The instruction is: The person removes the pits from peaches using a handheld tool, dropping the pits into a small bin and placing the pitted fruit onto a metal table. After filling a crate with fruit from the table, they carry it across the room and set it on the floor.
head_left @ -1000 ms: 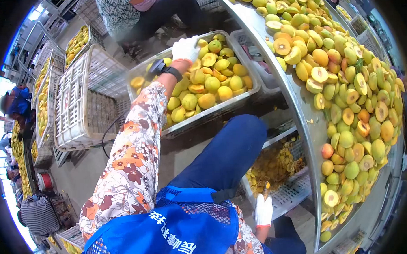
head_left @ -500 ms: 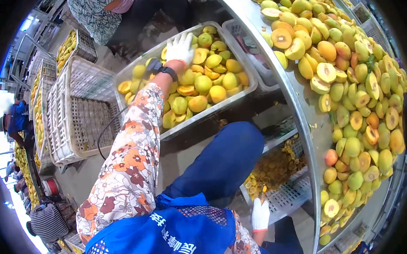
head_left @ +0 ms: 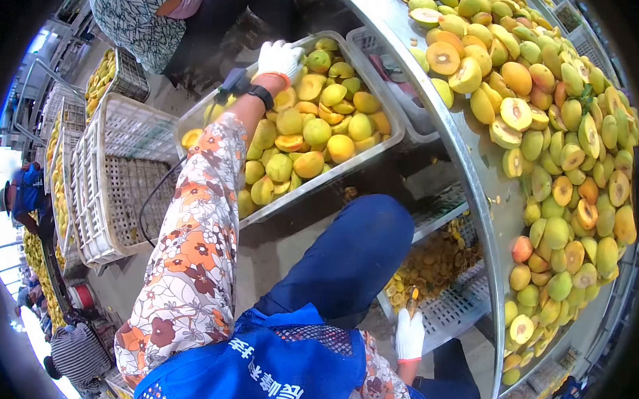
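Note:
My left hand (head_left: 278,64), in a white glove with a dark watch at the wrist, is at the far rim of a pale plastic crate (head_left: 312,188). Its fingers are curled over at the rim, and their tips are hidden. Yellow-green peaches (head_left: 317,133), some cut into halves, fill this crate. Low on the right, my right hand (head_left: 409,335), gloved too, is closed around a small knife (head_left: 412,302) with a yellow-orange end; its blade is not clear. Below that knife sits a perforated white crate (head_left: 454,318) with brownish scraps and pits in it.
A metal-edged table (head_left: 483,222) on the right carries a large heap of halved peaches (head_left: 543,142). A white slatted crate (head_left: 94,200) stands on the left. Another person (head_left: 145,30) sits beyond the fruit crate; more people and full crates line the far left.
My left hand has gone from lying spread on the peaches to the crate's far rim, fingers now curled; the arm swung slightly left. My right hand has tilted the knife up a little.

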Tool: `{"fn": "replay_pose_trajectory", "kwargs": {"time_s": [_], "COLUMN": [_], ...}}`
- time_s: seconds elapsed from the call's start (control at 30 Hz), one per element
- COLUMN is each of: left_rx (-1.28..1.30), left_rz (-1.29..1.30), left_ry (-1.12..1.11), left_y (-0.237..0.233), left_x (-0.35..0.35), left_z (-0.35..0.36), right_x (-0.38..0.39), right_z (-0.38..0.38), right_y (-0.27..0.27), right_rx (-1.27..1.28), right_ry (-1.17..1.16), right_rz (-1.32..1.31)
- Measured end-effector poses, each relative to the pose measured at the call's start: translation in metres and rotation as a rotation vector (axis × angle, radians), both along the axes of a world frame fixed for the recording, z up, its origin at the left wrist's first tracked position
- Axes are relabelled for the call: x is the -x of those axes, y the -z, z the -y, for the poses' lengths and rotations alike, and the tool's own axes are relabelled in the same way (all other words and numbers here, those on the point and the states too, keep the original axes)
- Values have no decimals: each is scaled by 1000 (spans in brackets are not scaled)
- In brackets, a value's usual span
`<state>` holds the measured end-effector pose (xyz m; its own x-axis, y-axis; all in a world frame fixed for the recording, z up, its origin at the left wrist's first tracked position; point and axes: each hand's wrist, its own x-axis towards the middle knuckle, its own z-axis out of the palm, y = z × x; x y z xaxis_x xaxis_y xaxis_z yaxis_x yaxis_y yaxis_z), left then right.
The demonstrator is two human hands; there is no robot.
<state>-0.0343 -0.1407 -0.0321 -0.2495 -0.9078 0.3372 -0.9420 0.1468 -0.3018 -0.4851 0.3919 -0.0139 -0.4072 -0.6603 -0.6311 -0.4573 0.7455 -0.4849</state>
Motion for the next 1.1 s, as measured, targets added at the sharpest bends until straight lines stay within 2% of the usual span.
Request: {"fn": "replay_pose_trajectory", "kwargs": {"time_s": [0.03, 0.1, 0.13, 0.2, 0.3, 0.37, 0.43, 0.47, 0.5, 0.57, 0.6, 0.7, 0.73, 0.83, 0.9, 0.97, 1.03, 1.1], "left_rx": [-82, -54, -51, 9, -76, -268, -203, -96, -197, -120, -202, -212, -300, -289, -402, -187, -164, -189], "left_rz": [-4, -18, -34, -72, 61, 72, 4, -143, -176, -263, -236, -239, -183, -43, -109, -65, -276, -471], "left_ry": [-61, -105, -116, -99, -152, -249, -171, -18, 20, 32, -16, -17, -43, -43, -54, 19, 2, 86], "left_y": [8, 14, 17, 18, 11, -10, -31, -25, -24, 13, 14, 9, 3, 6, 0, -6, -11, -29], "left_x": [-4, -1, -1, -3, 4, 13, 27, 29, 37, 54, 56, 53, 51, 44, 38, 35, 41, 49], "left_z": [6, 0, 1, 2, 13, 19, 14, 10, 7, -13, -15, -24, -22, -21, -16, -30, -59, -121], "right_x": [-2, -8, -7, -6, -6, -6, -2, 0, 1, 4, 5, 4, 2, -9, -20, -25, -22, -21], "right_z": [5, 16, 10, 6, 10, 8, 5, 3, 2, -2, -2, 2, 5, 26, 38, 39, 28, 27], "right_y": [-8, -27, -25, -12, -1, 2, 1, 1, 2, 6, 8, 10, 10, -7, -30, -41, -38, -43], "right_rx": [-5, -200, -210, -31, -19, 19, 36, -1, -37, -18, 15, 55, 58, -27, -28, -110, -84, -129], "right_ry": [-1, 44, 48, 82, 83, 46, -11, -1, 8, 22, 41, 38, 37, 28, -200, -180, -314, -367], "right_rz": [-1, 3, -6, 22, 47, 22, -10, -16, -23, -11, 6, -1, 5, 40, -120, -63, -149, -179]}}
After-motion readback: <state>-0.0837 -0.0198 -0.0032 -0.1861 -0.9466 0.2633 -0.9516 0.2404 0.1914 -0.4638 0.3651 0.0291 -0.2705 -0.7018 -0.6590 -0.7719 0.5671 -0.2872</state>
